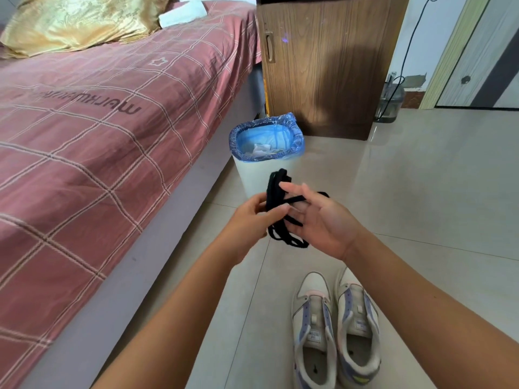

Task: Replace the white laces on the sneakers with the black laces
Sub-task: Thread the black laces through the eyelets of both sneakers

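Observation:
A bundle of black laces [276, 189] hangs between my hands, above the floor in front of the bin. My left hand [252, 217] grips the bundle in its curled fingers. My right hand [320, 220] is spread, fingers fairly straight, with a black strand running across them and loops dangling below the palm. Two white and lilac sneakers stand side by side on the floor beneath my right forearm, the left one [313, 329] and the right one [358, 329]. Their eyelets show no laces.
A white bin [252, 175] with a blue liner and crumpled paper stands just behind my hands. A bed [98, 122] with a pink checked cover runs along the left. A wooden cabinet [323, 66] stands behind the bin. Pale floor tiles [421, 192] spread to the right.

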The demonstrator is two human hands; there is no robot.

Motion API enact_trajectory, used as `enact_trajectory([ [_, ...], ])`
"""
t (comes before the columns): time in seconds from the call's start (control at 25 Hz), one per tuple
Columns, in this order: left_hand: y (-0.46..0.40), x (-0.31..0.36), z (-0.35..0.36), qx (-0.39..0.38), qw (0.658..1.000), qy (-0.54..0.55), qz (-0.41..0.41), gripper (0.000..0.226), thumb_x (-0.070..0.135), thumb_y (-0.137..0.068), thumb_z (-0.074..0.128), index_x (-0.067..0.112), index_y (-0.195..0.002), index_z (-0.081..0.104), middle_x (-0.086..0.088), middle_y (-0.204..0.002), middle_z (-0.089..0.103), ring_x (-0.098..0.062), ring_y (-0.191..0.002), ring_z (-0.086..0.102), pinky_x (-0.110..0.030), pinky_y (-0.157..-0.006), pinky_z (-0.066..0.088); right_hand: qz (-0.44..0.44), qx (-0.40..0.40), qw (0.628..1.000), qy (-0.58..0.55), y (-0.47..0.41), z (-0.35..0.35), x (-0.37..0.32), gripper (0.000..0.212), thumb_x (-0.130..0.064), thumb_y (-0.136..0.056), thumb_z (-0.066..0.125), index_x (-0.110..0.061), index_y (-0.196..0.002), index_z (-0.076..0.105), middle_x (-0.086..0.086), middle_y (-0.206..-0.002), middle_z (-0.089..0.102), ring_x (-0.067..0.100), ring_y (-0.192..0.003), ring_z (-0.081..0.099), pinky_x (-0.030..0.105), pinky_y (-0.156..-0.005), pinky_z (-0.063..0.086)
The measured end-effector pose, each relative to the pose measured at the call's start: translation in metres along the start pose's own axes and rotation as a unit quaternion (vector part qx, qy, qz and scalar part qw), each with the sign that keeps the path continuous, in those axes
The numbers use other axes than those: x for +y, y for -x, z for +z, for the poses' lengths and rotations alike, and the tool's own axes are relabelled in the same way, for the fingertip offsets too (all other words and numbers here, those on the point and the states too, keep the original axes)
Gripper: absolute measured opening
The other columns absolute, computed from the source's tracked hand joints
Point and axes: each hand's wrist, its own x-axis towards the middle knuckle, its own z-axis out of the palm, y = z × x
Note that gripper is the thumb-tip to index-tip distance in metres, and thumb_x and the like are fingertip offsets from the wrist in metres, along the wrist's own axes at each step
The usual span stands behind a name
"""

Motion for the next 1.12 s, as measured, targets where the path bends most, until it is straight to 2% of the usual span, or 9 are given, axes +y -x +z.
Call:
enact_trajectory([
  [0.12,-0.003,0.0,-0.004,0.075,0.994,0.077,0.026,0.013,0.009,-0.092,0.056,0.007,-0.102,0.063,-0.008,-0.09,0.068,-0.022,-0.08,0.064,-0.032,-0.075,0.053,0.0,0.018,0.999,-0.045,0.0,0.001,-0.002,0.037,-0.035,-0.101,0.035,-0.019,-0.12,0.061,0.003,-0.104,0.07,0.013,-0.077,0.063,0.023,-0.062,0.049],
  [0.24,-0.002,0.002,-0.016,0.047,0.982,0.184,0.006,0.018,0.016,-0.094,0.054,0.006,-0.106,0.063,-0.007,-0.086,0.068,-0.018,-0.071,0.063,-0.025,-0.053,0.05,-0.013,0.038,0.996,-0.081,0.0,-0.002,-0.007,0.035,-0.036,-0.1,0.038,-0.018,-0.112,0.065,0.007,-0.089,0.066,0.011,-0.057,0.052,0.02,-0.048,0.041],
  [0.52,-0.001,0.006,-0.042,0.071,0.987,0.137,0.043,0.02,0.032,-0.097,0.047,0.022,-0.087,0.061,0.006,-0.045,0.046,-0.005,-0.033,0.03,-0.014,-0.036,0.023,0.037,0.016,0.993,0.109,0.008,-0.021,-0.019,0.044,-0.05,-0.094,0.039,-0.021,-0.105,0.069,-0.006,-0.052,0.033,0.006,-0.042,0.025,0.019,-0.046,0.031],
  [0.64,-0.004,0.005,-0.053,0.074,0.98,0.176,0.053,0.022,0.036,-0.097,0.046,0.024,-0.086,0.06,0.01,-0.044,0.046,-0.004,-0.033,0.028,-0.016,-0.038,0.025,-0.023,0.04,0.999,0.028,0.008,-0.021,-0.026,0.039,-0.046,-0.088,0.047,-0.021,-0.082,0.077,-0.007,-0.046,0.03,0.008,-0.043,0.032,0.027,-0.062,0.042],
  [0.8,-0.003,0.001,-0.068,0.053,0.962,0.263,0.053,0.023,0.038,-0.098,0.043,0.025,-0.083,0.057,0.008,-0.05,0.045,-0.002,-0.03,0.026,-0.016,-0.038,0.02,-0.081,0.091,0.98,-0.154,0.008,-0.031,-0.031,0.023,-0.03,-0.084,0.061,-0.014,-0.075,0.073,-0.003,-0.052,0.037,0.009,-0.042,0.035,0.021,-0.053,0.046],
  [0.88,-0.002,-0.001,-0.073,0.078,0.98,0.161,0.085,0.023,0.033,-0.099,0.044,0.022,-0.085,0.059,0.001,-0.066,0.053,-0.004,-0.034,0.035,-0.015,-0.036,0.027,-0.074,0.127,0.976,-0.161,0.008,-0.04,-0.032,0.018,-0.028,-0.086,0.06,-0.014,-0.079,0.07,-0.001,-0.053,0.038,0.01,-0.044,0.037,0.021,-0.052,0.043],
  [0.96,-0.001,-0.002,-0.071,0.108,0.985,-0.05,0.121,0.023,0.026,-0.098,0.046,0.02,-0.086,0.065,-0.006,-0.083,0.062,-0.009,-0.057,0.055,-0.016,-0.053,0.046,-0.051,0.206,0.975,0.068,0.01,-0.048,-0.03,0.019,-0.03,-0.09,0.058,-0.015,-0.09,0.07,0.001,-0.067,0.048,0.012,-0.056,0.046,0.022,-0.059,0.045],
  [1.0,-0.001,-0.001,-0.067,0.099,0.98,-0.112,0.134,0.024,0.023,-0.098,0.048,0.02,-0.086,0.068,-0.007,-0.088,0.066,-0.012,-0.071,0.06,-0.019,-0.068,0.049,-0.047,0.242,0.939,0.24,0.011,-0.048,-0.028,0.019,-0.028,-0.09,0.058,-0.014,-0.097,0.07,0.001,-0.079,0.055,0.013,-0.067,0.053,0.018,-0.063,0.045],
  [1.12,-0.001,0.01,-0.052,0.034,0.99,-0.057,0.121,0.025,0.019,-0.097,0.049,0.019,-0.083,0.07,0.001,-0.082,0.071,-0.012,-0.078,0.064,-0.025,-0.079,0.048,-0.093,0.206,0.853,0.471,0.008,-0.029,-0.017,0.031,-0.022,-0.088,0.064,-0.018,-0.118,0.062,0.001,-0.116,0.059,0.015,-0.107,0.055,0.015,-0.079,0.04],
])
